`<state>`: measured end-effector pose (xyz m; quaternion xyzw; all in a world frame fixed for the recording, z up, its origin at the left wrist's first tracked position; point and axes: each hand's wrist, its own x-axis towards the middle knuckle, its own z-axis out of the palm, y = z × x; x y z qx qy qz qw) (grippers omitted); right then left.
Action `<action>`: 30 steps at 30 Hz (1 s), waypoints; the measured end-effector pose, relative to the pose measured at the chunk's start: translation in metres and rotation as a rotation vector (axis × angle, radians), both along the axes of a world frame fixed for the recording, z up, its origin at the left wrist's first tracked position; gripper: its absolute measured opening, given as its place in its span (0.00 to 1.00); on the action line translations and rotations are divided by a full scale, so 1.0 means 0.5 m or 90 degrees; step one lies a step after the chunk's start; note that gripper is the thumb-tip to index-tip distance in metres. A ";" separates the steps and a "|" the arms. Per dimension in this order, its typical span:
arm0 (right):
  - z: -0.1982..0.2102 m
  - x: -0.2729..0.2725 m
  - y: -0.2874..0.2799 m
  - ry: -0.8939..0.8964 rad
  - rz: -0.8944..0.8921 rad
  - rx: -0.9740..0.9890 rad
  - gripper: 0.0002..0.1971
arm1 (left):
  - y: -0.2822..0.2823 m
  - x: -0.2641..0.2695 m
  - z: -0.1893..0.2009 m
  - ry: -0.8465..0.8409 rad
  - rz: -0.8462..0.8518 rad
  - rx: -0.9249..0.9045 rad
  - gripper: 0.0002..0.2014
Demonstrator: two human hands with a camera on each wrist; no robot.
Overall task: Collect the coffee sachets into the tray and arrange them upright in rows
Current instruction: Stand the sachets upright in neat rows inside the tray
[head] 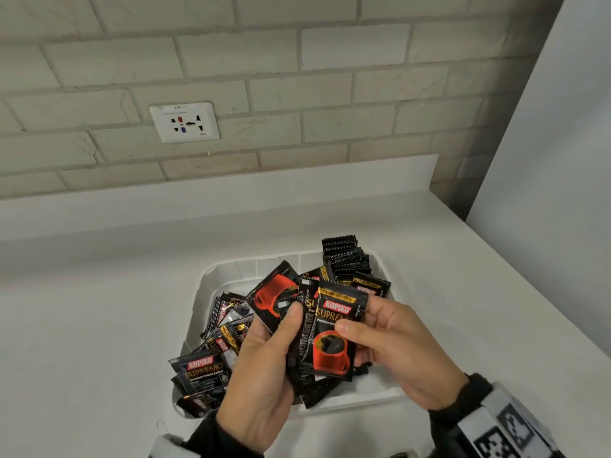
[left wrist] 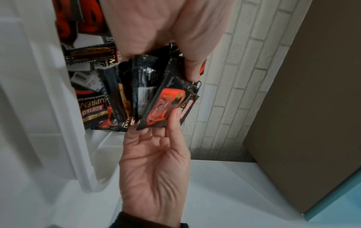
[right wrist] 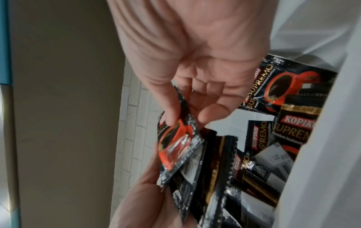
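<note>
Head view: both hands sort a bunch of sachets just above the tray.
Left hand (head: 261,375) grips a fanned bunch of sachets (head: 299,352), long axes pointing away from the person; right hand (head: 393,348) pinches the front sachet (head: 334,338) by its right edge, so it is the nearer hand to shift it. An upright row (head: 345,259) stands in the tray's far right corner, beyond the hands; loose sachets (head: 224,328) lie flat at left. White tray (head: 206,285) sits on a white tabletop (head: 99,309) against a brick wall (head: 297,94) with a socket (head: 184,122).

Both hands (left wrist: 156,154) grip fanned sachets (left wrist: 148,92).
</note>
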<state>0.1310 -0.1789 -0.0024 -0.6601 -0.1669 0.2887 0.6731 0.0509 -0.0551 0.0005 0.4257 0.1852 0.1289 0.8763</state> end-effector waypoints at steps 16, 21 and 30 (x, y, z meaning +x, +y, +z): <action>0.088 -0.015 -0.024 -0.666 -0.130 -0.228 0.08 | -0.005 0.012 0.005 0.046 0.087 0.049 0.12; 0.085 -0.063 0.012 -0.899 -0.032 -0.366 0.08 | -0.012 0.013 0.016 0.015 0.078 0.016 0.10; 0.064 -0.099 0.023 -0.839 0.072 -0.365 0.11 | 0.006 -0.011 0.018 -0.011 -0.035 -0.157 0.24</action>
